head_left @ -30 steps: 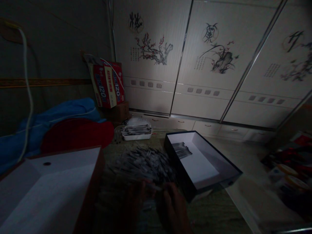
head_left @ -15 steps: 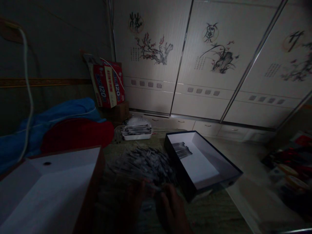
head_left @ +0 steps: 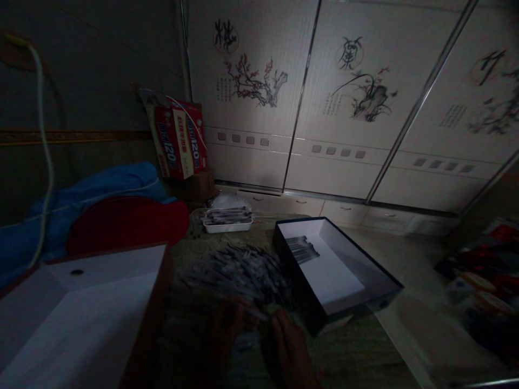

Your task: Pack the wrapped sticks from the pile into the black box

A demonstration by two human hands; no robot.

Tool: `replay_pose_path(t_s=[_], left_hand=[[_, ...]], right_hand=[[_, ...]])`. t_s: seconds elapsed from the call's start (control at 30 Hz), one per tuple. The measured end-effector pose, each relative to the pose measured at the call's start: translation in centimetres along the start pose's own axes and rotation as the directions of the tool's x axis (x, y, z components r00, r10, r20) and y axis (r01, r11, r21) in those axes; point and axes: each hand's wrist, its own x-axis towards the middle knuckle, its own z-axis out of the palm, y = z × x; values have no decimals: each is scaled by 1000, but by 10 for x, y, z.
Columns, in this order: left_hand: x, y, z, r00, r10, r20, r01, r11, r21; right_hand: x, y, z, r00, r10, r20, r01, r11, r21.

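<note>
the two hands work low on the desk [head_left: 357, 351], just left of the near corner of the dark-rimmed box [head_left: 340, 281], and the change over the last second is small. the right hand [head_left: 287, 346] has shifted slightly: its fingertips sit a little lower and the fingers look more curled. the left hand [head_left: 227, 324] is turned a little, so the pale slender piece [head_left: 256, 313] shows more plainly, bridging the gap between the hands.

the left grip appears closed on one end of that piece, and the right grip seems to pinch the other; the gloom and blur hide exactly how the fingers meet it. it lies to the left of the dark-rimmed box, outside its wall.

the rest keeps its place. the heap of slender pieces [head_left: 243, 270] spreads left of the dark-rimmed box, just beyond the hands, and the short row of pieces [head_left: 302, 249] inside the box, against its left wall, looks the same. so the handling seems to continue on this one piece, with nothing visibly added to the row. the loaded white tray [head_left: 229, 228] stands beyond the heap, left of the box's far end.
</note>
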Motion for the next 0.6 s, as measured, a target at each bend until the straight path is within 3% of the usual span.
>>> replay_pose_path(t_s=[0.2, 0.4, 0.5, 0.6], left_hand=[[1, -3, -3, 1000, 27, -6, -26, 995, 93], [1, -4, -3, 999, 50, -5, -48, 980, 194], [-1, -3, -1, 998, 66, 14, -67, 983, 170], [-2, -2, -1, 995, 102, -8, -99, 980, 174]], right_hand=[[-6, 0, 9, 991, 73, -116, -78, 996, -39], [-11, 25, 17, 979, -182, -91, 158, 962, -222], [-14, 30, 21, 962, -204, -183, 150, 950, -275], [-11, 22, 24, 969, -141, -203, 86, 962, -259]])
